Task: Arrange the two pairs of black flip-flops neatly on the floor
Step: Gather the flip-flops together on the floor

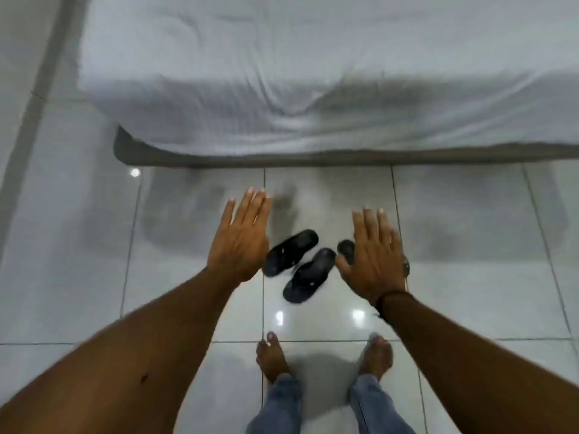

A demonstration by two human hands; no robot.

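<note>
Black flip-flops lie scattered on the white tiled floor [188, 308] in front of me. One flip-flop [291, 252] lies at an angle, a second flip-flop [310, 275] sits just right of it, also slanted. The tip of a third flip-flop [346, 249] shows beside my right hand, the rest hidden behind that hand. My left hand [239, 236] is held out flat above the floor, fingers straight, left of the flip-flops. My right hand [374, 255] is also flat and holds nothing. A small dark bit shows at the right edge of that hand; I cannot identify it.
A bed with a white sheet [313, 89] and a dark base [282, 158] fills the far side, its edge close behind the flip-flops. My two bare feet [271, 358] stand on the tiles near the bottom, with jeans legs below them.
</note>
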